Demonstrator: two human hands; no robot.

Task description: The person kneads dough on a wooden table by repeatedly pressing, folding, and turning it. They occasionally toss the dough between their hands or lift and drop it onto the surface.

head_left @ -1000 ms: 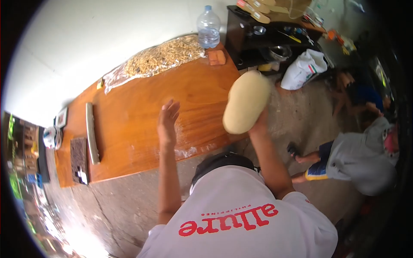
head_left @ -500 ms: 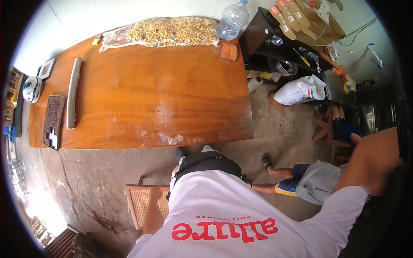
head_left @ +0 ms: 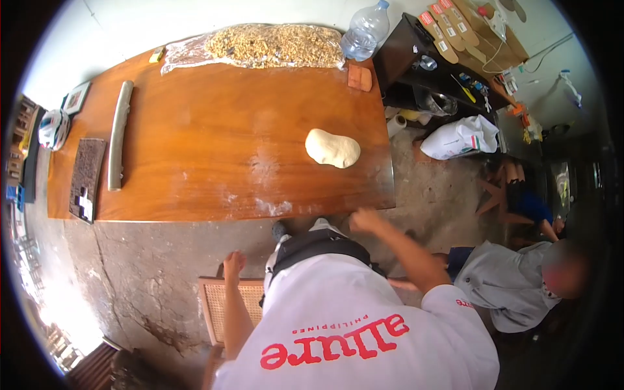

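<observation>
Dough (head_left: 333, 147) lies loose on the wooden worktop (head_left: 195, 143), toward its right end, a pale oval lump whose long axis runs roughly left to right with a floured patch (head_left: 263, 170) just beside it. Nothing touches it. The right hand (head_left: 365, 220) is the nearer one, below the worktop's near edge, so the lump sits up and slightly left of it; its grip looks loosely curled and empty. The left hand (head_left: 232, 266) hangs farther back over a woven chair seat (head_left: 218, 305), fingers slack, holding nothing.
</observation>
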